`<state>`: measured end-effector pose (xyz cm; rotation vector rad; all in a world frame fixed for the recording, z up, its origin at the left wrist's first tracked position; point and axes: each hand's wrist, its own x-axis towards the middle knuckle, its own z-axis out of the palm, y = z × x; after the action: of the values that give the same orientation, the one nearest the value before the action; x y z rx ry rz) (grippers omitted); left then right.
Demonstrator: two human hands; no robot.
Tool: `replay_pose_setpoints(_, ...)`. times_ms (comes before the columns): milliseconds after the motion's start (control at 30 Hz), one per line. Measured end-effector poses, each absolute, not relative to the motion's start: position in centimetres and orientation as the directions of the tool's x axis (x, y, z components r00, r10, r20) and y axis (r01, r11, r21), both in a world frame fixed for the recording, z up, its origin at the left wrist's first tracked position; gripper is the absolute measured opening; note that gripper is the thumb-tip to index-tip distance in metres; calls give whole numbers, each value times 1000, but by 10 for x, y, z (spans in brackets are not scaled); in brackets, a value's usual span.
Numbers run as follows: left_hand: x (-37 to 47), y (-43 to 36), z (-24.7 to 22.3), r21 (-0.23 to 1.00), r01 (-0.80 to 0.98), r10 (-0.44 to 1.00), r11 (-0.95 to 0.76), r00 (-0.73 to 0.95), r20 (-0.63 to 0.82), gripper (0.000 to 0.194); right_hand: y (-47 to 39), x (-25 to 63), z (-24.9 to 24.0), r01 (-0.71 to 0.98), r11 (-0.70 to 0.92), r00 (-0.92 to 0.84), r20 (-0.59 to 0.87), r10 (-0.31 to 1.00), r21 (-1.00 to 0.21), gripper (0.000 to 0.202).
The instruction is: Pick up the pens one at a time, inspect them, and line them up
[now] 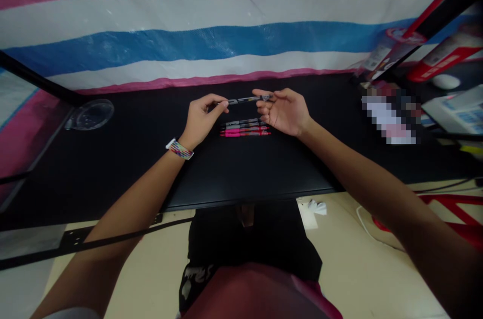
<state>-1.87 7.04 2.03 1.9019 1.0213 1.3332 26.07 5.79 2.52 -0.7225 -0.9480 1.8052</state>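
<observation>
A dark pen (243, 100) is held level above the black table. My left hand (204, 115), with a colourful woven band on its wrist, pinches the pen's left end between thumb and fingers. At the other end, my right hand (285, 111) has its thumb and index finger around the pen, palm turned partly up and the other fingers loosely curled. Just below lies a row of several pens side by side: dark pens (241, 122) at the back and pink-red pens (245, 133) at the front.
A clear round plastic lid or dish (92, 114) sits at the table's left. On the right stand a clear container (392, 52) with a red lid, a red canister (441, 60), a white mouse (446, 81) and a blurred-out patch. A striped sheet (188, 40) hangs behind the table.
</observation>
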Motion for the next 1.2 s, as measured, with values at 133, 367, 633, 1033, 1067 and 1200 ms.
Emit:
replay_pose_setpoints(133,-17,69,22,812,232,843,-536,199,500,38,58,259,22,-515,-281,-373,-83,924,-810,32)
replay_pose_setpoints(367,-15,68,22,815,253,853,-522,185,488,36,57,258,24,-502,-241,-355,-56,933,-831,36)
replay_pose_setpoints(633,-14,65,24,816,261,856,-516,183,483,36,56,256,25,-266,-16,-212,42,976,-964,40)
replay_pose_setpoints(1033,-14,65,23,818,272,862,-507,192,470,40,55,253,25,-285,-18,-183,37,982,-958,33)
replay_pose_setpoints(1067,-14,65,23,817,271,860,-509,193,472,41,54,253,26,-282,-11,-183,42,982,-959,33)
replay_pose_setpoints(1200,-14,65,24,812,262,852,-522,198,484,40,52,252,30,-241,48,-172,91,981,-969,39)
